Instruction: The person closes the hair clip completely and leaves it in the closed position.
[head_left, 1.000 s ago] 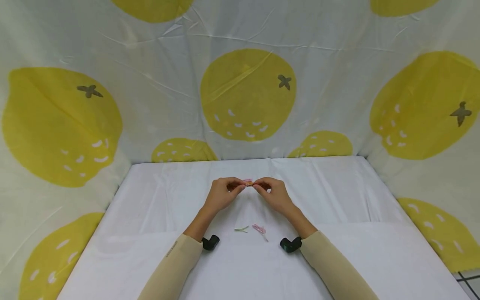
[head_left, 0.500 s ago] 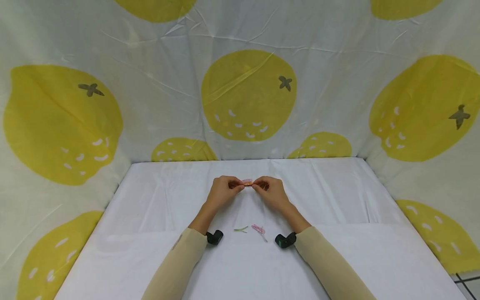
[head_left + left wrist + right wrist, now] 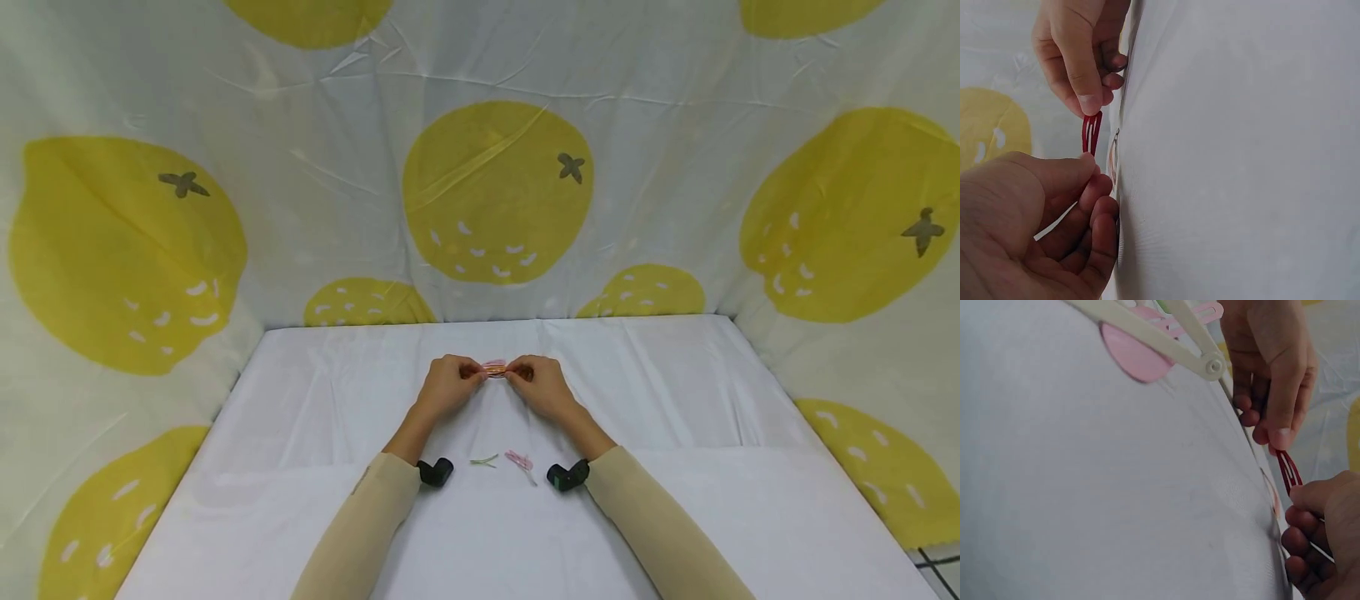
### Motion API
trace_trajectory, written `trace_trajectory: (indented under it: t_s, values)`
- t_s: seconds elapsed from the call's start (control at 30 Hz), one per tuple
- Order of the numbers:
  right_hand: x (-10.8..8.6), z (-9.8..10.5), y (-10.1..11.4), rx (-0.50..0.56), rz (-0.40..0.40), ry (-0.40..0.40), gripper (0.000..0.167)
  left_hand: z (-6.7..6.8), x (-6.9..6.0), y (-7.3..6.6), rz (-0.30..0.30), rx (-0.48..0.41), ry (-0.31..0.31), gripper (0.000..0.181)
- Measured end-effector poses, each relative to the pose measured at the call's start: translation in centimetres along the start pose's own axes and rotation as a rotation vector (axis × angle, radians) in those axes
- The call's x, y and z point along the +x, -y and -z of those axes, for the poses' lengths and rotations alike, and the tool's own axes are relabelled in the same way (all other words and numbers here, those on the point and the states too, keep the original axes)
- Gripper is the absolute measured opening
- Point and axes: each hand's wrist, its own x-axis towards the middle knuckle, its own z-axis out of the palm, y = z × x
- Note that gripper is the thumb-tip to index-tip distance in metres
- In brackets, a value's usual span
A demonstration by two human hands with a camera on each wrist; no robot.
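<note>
The left sleeve [image 3: 358,521] bears a narrow strip of dark marking, too small to read. Both arms reach forward and slant inward, bringing the left hand [image 3: 447,385] and right hand [image 3: 545,387] close together over the far part of the desk [image 3: 637,392]. Each grip is clamped, thumb against finger, on one end of a red hair clip [image 3: 1090,134] (it looks rather orange from the head camera). The clip spans the gap between the fingertips, just above the desk. Nearer the person, between the black wrist cameras [image 3: 567,476], lie a green clip [image 3: 483,461] and, just right of it, a pink clip [image 3: 519,459].
</note>
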Motion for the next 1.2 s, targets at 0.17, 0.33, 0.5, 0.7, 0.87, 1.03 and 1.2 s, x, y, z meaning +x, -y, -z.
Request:
trace_trajectory:
  t_s: [0.17, 0.33, 0.5, 0.7, 0.87, 1.03, 1.2]
  values:
    - [0.3, -0.4, -0.4, -0.028, 0.013, 0.005, 0.005, -0.3, 0.3, 0.3, 0.01, -0.007, -0.011, 0.009]
    - [0.5, -0.8, -0.5, -0.054, 0.01, 0.008, 0.005, -0.6, 0.4, 0.3, 0.025, 0.016, -0.035, 0.008]
    - [0.6, -0.9, -0.8, -0.075, 0.03, -0.004, 0.005, -0.8, 0.6, 0.4, 0.032, 0.055, -0.034, 0.009]
    - [0.8, -0.9, -0.7, -0.076, 0.029, 0.01, 0.005, -0.7, 0.8, 0.3, 0.045, 0.053, -0.042, 0.009]
    - [1.2, -1.0, -0.3, -0.071, 0.021, 0.02, 0.004, -0.5, 1.0, 0.5, 0.057, 0.065, -0.056, 0.008]
    - [1.3, -0.9, -0.1, -0.055, 0.009, 0.028, 0.004, -0.5, 1.1, 0.6, 0.058, 0.059, -0.072, 0.01]
    - [1.1, -0.9, -0.4, -0.058, -0.02, 0.025, 0.005, -0.7, 1.1, 0.6, 0.067, 0.064, -0.048, 0.011]
